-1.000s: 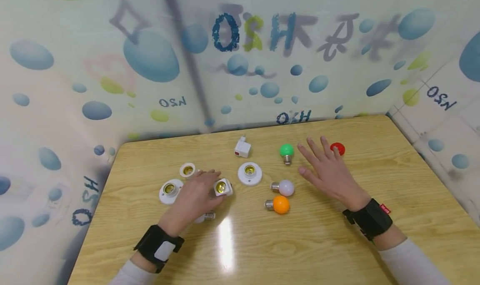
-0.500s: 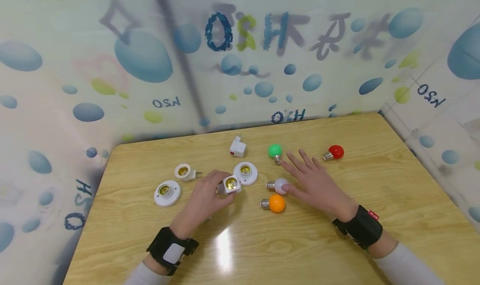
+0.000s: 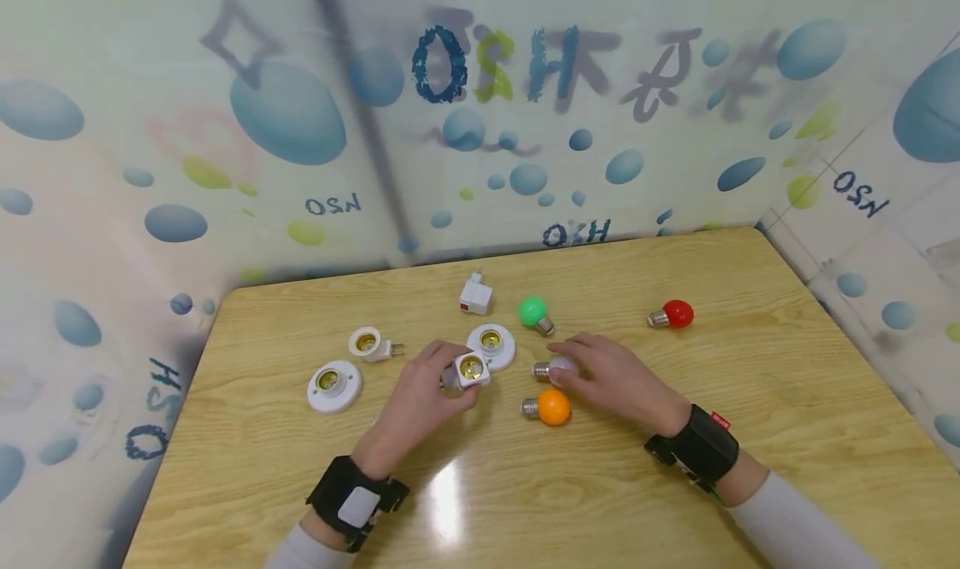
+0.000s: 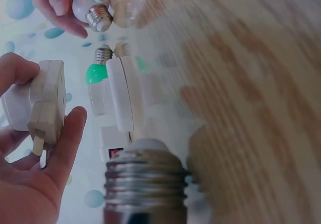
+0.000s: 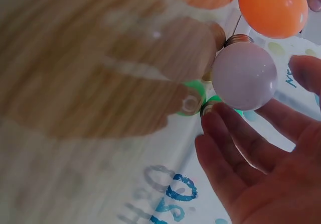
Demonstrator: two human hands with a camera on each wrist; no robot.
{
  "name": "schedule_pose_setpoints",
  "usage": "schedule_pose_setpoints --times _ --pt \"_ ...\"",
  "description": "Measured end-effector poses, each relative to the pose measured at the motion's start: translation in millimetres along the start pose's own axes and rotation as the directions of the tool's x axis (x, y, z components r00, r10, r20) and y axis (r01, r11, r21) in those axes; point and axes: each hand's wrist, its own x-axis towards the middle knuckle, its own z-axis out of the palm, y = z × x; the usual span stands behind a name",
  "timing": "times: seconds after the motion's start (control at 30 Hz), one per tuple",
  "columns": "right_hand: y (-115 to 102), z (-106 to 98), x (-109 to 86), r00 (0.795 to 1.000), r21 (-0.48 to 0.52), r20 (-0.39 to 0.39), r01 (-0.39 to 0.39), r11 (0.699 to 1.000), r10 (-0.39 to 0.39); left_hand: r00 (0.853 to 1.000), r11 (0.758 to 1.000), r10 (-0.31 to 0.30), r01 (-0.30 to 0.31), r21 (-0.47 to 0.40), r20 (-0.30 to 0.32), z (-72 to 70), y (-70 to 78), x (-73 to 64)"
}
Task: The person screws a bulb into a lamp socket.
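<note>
My left hand grips a white square plug-in lamp socket between thumb and fingers, its brass-lined opening facing up. Its two metal prongs point back toward the palm in the left wrist view. My right hand is at a white light bulb lying on the table. In the right wrist view its fingers curve beside the bulb, while the thumb stands apart from the glass. An orange bulb lies just in front. Behind are a green bulb and a round white lamp holder.
A red bulb lies at the right. Farther left are another round lamp holder and a round plug-in socket. A white plug adapter stands near the back wall. One bulb's screw base looms close in the left wrist view.
My left hand has carried the square socket rightward. My right hand has come left and down to the white bulb, its fingers now bent. The green bulb has rolled left and turned; the red bulb has turned too.
</note>
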Motion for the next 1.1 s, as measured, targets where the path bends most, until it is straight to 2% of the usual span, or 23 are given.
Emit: schedule_pose_setpoints --times 0.2,0.5,0.6,0.73,0.93,1.1 --pt "-3 1 3.8 0.998 0.017 0.050 -0.024 1.000 0.023 1.000 1.000 -0.008 0.008 0.007 0.002 -1.0 -0.1 -1.1" --pt "-4 1 4.3 0.998 -0.001 0.063 -0.015 1.000 0.015 1.000 1.000 -0.005 0.005 0.012 0.005 -1.0 0.1 -0.2" --pt "-6 -4 2.7 0.997 0.037 0.051 -0.052 0.998 0.050 1.000 1.000 -0.006 0.006 0.017 0.011 -0.2 1.5 0.8" --pt "-10 -11 -0.9 0.997 0.124 -0.005 -0.072 0.990 0.073 1.000 1.000 -0.022 0.021 0.004 0.023 2.1 5.5 1.9" --pt "-17 -18 -6.6 0.994 0.197 -0.105 0.049 0.979 -0.029 1.000 0.999 -0.029 0.030 -0.022 0.010 7.3 10.0 3.1" --pt "-28 -18 -6.2 0.975 0.293 -0.177 0.179 0.939 -0.131 0.999 0.999 -0.037 0.038 -0.012 0.017 10.8 13.7 2.9"
